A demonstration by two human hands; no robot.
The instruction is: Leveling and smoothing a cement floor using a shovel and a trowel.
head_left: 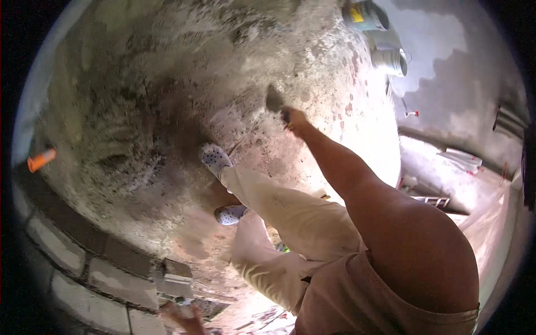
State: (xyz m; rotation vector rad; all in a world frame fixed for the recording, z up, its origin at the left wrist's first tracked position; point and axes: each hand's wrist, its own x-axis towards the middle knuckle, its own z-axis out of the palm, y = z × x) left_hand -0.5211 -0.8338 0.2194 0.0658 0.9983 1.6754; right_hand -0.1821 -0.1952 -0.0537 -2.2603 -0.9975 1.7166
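Note:
My right hand (295,121) is stretched out over the dirt floor, its fingers wrapped round the handle of a trowel. The trowel's dark blade (274,99) points away from me, above the rough ground. At the lower edge my left hand (187,319) is smeared by motion, so its fingers cannot be made out. It is nearest to the end of a low wall of grey blocks (120,283). A strip of dark wet mortar (78,224) runs along the top of that wall.
An orange object (41,160) sits at the wall's far left end. Two buckets, one dark with a yellow label (365,15) and one pale (389,62), stand by the plastered wall (446,50) at the upper right. Boards (212,296) lie beside the block wall.

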